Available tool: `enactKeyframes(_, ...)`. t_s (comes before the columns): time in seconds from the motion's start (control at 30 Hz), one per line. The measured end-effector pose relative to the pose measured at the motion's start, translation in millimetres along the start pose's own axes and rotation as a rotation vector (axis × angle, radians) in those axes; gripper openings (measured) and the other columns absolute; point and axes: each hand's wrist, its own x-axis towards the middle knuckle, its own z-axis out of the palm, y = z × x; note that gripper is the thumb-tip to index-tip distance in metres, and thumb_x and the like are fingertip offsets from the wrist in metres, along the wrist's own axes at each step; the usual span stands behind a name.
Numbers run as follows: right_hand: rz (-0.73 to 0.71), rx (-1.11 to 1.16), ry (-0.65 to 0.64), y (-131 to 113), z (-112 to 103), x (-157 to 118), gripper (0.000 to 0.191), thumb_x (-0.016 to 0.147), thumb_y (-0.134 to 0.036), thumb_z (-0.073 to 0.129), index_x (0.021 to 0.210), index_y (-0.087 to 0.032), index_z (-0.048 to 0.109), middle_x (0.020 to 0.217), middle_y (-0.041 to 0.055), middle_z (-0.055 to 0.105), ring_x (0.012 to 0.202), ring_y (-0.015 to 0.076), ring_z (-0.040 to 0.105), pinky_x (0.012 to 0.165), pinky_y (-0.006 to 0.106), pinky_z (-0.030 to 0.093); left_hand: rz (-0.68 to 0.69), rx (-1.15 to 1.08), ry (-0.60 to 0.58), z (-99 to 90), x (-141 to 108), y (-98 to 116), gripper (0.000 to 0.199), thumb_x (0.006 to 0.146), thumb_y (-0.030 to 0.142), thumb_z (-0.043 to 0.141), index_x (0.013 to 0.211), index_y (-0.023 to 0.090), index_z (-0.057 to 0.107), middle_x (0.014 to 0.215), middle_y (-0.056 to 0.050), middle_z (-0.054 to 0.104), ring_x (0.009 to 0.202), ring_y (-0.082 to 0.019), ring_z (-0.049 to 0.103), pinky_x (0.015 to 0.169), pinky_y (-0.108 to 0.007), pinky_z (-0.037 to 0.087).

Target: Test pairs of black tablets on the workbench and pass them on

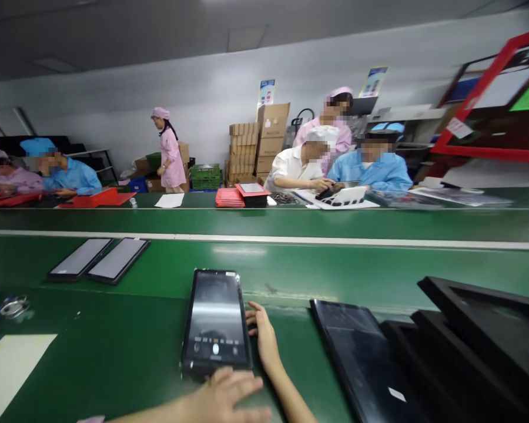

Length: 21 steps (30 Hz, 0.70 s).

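A black tablet lies upright to my view on the green bench, its screen lit with what looks like a camera screen and a row of small icons. Across its lower edge is my left hand, fingers spread and slightly blurred; whether they press on the tablet I cannot tell. Beside the tablet's right edge, my right hand rests with its fingers apart, the tips close to the side. Neither hand is closed around anything.
Two more tablets lie at the left. On the right are a dark tablet with a white label and stacked black foam trays. A pale sheet lies lower left. Co-workers sit across the green line.
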Motion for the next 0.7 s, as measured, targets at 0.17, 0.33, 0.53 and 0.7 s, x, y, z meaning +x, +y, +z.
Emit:
enactKeyframes(0.17, -0.005, -0.084, 0.005, -1.8, -0.6, -2.1, 0.067, 0.085, -0.077, 0.039, 0.116, -0.021, 0.06, 0.093, 0.0091, 0.068, 0.08, 0.0239, 0.064, 0.06, 0.032, 0.053, -0.122, -0.301, 0.329, -40.6, 34.2, -54.9, 0.022, 0.09, 0.034, 0.064, 0.106, 0.043, 0.076, 0.104, -0.008, 0.074, 0.105, -0.029, 0.067, 0.102, -0.045, 0.044)
enactKeyframes(0.33, -0.003, -0.185, -0.066, -7.6, 2.5, -3.0, 0.066, 0.084, -0.075, 0.041, 0.118, -0.021, 0.059, 0.096, 0.0095, 0.068, 0.079, 0.0229, 0.063, 0.062, 0.032, 0.051, -0.445, 0.177, 0.638, -41.3, 78.8, -114.0, 0.032, 0.09, 0.023, 0.061, 0.119, 0.033, 0.071, 0.099, -0.011, 0.06, 0.097, -0.027, 0.058, 0.095, -0.046, 0.042)
enactKeyframes(0.53, -0.011, -0.176, -0.119, -5.8, -1.9, 0.9, 0.07, 0.081, -0.078, 0.045, 0.115, -0.02, 0.059, 0.093, 0.0094, 0.069, 0.078, 0.0232, 0.063, 0.063, 0.033, 0.051, -0.633, 0.278, 0.763, -35.4, 102.2, -137.5, 0.073, 0.071, 0.036, 0.086, 0.134, 0.019, 0.052, 0.121, -0.02, 0.05, 0.111, -0.039, 0.049, 0.1, -0.062, 0.032)
enactKeyframes(0.7, -0.044, -0.196, -0.168, -1.4, -4.5, 2.4, 0.067, 0.081, -0.076, 0.049, 0.115, -0.02, 0.061, 0.09, 0.0091, 0.069, 0.077, 0.0232, 0.064, 0.066, 0.034, 0.052, -0.61, -0.131, 1.216, -92.0, 71.1, -138.4, 0.069, 0.066, 0.041, 0.087, 0.122, 0.017, 0.056, 0.133, -0.021, 0.046, 0.13, -0.04, 0.039, 0.113, -0.056, 0.022)
